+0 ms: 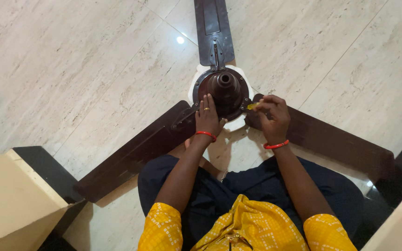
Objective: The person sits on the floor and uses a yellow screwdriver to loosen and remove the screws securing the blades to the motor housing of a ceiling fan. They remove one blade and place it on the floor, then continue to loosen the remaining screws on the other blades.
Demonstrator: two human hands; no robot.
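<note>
Currently the right hand [271, 116] is pinching a small yellow-handled tool [252, 106] against the right rim of the dark brown ceiling-fan motor hub [223, 88], while the left hand [207, 116] is lying flat, fingers extended, on the hub's near left side.

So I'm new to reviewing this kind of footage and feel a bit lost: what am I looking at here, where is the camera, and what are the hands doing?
The one picture comes from a camera on the person's head, looking down at their own lap and arms. A dark brown ceiling fan with three blades lies on the pale tiled floor. The left hand rests flat on the fan's round motor hub. The right hand pinches a small yellow thing at the hub's edge; it is too small to tell what it is. Both wrists wear red bangles.
</note>
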